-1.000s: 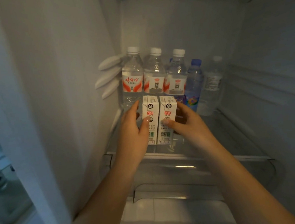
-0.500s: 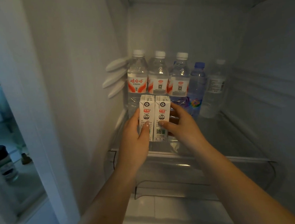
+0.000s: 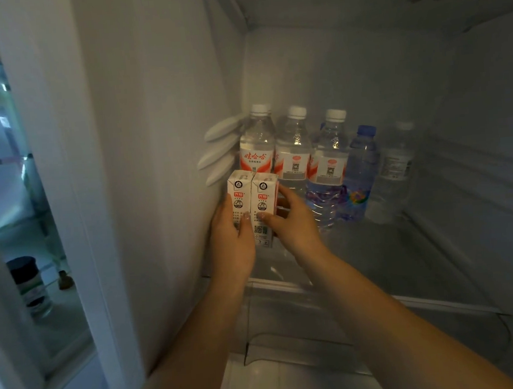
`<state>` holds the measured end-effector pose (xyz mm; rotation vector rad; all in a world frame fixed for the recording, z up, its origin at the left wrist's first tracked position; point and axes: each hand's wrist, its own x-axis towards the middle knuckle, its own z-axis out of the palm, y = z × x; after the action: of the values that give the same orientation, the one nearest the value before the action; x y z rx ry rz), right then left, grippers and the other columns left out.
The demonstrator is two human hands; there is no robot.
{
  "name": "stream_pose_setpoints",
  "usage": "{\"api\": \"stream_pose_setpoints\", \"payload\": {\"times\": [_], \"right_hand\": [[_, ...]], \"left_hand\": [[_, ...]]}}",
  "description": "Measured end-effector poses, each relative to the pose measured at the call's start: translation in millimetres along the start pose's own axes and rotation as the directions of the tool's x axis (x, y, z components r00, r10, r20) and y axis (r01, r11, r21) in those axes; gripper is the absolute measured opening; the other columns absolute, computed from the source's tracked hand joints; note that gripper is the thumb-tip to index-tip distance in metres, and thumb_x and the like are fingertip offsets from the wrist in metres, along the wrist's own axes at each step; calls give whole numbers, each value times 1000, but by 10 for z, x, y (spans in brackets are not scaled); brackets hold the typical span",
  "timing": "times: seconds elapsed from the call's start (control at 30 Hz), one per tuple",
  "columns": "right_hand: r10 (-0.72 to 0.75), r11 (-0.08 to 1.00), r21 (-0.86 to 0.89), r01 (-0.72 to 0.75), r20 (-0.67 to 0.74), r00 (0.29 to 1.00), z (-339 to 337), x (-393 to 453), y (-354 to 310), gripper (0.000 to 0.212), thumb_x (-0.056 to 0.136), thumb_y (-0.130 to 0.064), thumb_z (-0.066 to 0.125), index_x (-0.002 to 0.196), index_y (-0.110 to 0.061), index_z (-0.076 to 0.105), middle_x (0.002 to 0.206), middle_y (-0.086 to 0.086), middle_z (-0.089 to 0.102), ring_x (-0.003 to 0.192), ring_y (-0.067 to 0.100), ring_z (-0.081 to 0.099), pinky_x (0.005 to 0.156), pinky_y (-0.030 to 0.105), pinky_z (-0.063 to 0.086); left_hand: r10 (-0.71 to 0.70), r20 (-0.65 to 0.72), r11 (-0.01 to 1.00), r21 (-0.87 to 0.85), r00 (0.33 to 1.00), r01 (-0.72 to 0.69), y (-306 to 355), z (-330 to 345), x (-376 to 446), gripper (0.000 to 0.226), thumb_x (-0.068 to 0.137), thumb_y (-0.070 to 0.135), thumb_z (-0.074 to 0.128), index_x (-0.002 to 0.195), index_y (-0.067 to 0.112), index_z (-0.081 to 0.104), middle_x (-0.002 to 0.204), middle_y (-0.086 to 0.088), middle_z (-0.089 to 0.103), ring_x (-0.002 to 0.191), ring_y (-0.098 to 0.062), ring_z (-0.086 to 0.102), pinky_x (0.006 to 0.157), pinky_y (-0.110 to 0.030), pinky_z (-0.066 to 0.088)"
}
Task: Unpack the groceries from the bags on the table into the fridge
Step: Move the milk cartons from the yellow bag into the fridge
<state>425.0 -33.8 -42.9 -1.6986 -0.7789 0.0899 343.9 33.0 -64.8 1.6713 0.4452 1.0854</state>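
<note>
White cartons (image 3: 254, 208), pinched between left hand (image 3: 231, 243) and right hand (image 3: 291, 222) on the shelf (image 3: 379, 264), could topple the bottles (image 3: 295, 150) if shoved back.

Water bottles (image 3: 327, 169) line the back of the glass shelf (image 3: 410, 261) — its front right lies open.

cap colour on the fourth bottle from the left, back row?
Blue cap, unlike the white caps beside it; head view, the only one.
</note>
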Motion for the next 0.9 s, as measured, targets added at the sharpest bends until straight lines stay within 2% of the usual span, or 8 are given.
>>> {"api": "stream_pose_setpoints", "payload": {"times": [0.13, 0.3, 0.47, 0.57, 0.7, 0.73, 0.8, 0.9], "right_hand": [[-32, 999, 8, 32, 12, 999, 39, 25, 5, 58, 83, -2, 64, 134, -21, 44, 123, 0, 59, 103, 7, 56, 89, 32, 51], [-49, 999, -8, 49, 21, 999, 41, 42, 25, 57, 84, -3, 64, 134, -22, 45, 122, 0, 60, 105, 8, 55, 92, 36, 51], [-84, 987, -137, 87, 33, 996, 11, 82, 27, 58, 80, -10, 70, 131, -24, 48, 123, 5, 59, 102, 6, 55, 91, 28, 49], [-108, 963, -244, 110, 24, 994, -24, 93, 38, 63, 74, -21, 75, 131, -32, 48, 121, 5, 59, 111, 19, 55, 94, 44, 49], [-167, 936, -309, 169, 34, 985, -203, -89, -72, 71, 77, -19, 74, 139, -26, 40, 130, 9, 51, 119, 22, 49, 99, 40, 43], [-178, 925, -335, 179, 34, 983, -266, -138, -75, 71, 78, -19, 74, 140, -25, 40, 132, 10, 49, 121, 21, 48, 101, 38, 42], [-212, 901, -381, 208, 33, 977, -390, -266, -72, 69, 79, -18, 73, 139, -23, 42, 135, 9, 47, 123, 20, 45, 103, 35, 39], [-243, 897, -376, 231, 16, 970, -544, -506, -40, 63, 79, -15, 73, 136, -22, 47, 134, 7, 48, 122, 18, 46, 104, 31, 38]], "left_hand": [[-4, -10, 1000, -1, 1000, 4, -47, 1, 46, 49, 97, 10, 44, 143, 25, 36, 137, 0, 51, 123, -17, 50, 95, -46, 49], [15, -8, 999, 44, 1000, -15, -60, 24, 68, 52, 96, 9, 45, 144, 21, 34, 138, -2, 49, 124, -18, 50, 95, -44, 49], [26, -4, 993, 115, 1000, -25, -20, 47, 44, 58, 94, 9, 50, 146, 19, 28, 141, -3, 41, 125, -17, 47, 96, -40, 49], [28, -28, 983, 180, 999, -22, 52, 78, -29, 62, 93, 11, 52, 148, 16, 23, 145, -5, 28, 129, -16, 40, 100, -29, 43], [97, -25, 968, 234, 995, -88, 136, 37, -208, 66, 90, 6, 56, 147, 11, 23, 146, -8, 25, 123, -4, 32, 91, 5, 24], [119, -9, 964, 241, 993, -113, 149, 9, -261, 67, 89, 4, 57, 147, 11, 24, 144, -8, 28, 122, -4, 32, 88, 8, 22], [156, 36, 953, 257, 987, -160, 174, -56, -388, 65, 88, 0, 57, 145, 13, 28, 142, -8, 33, 126, -11, 36, 93, 2, 23], [221, 90, 916, 323, 971, -239, 197, -159, -605, 63, 87, 2, 60, 143, 14, 34, 138, -7, 40, 127, -16, 40, 105, -19, 31]]}}
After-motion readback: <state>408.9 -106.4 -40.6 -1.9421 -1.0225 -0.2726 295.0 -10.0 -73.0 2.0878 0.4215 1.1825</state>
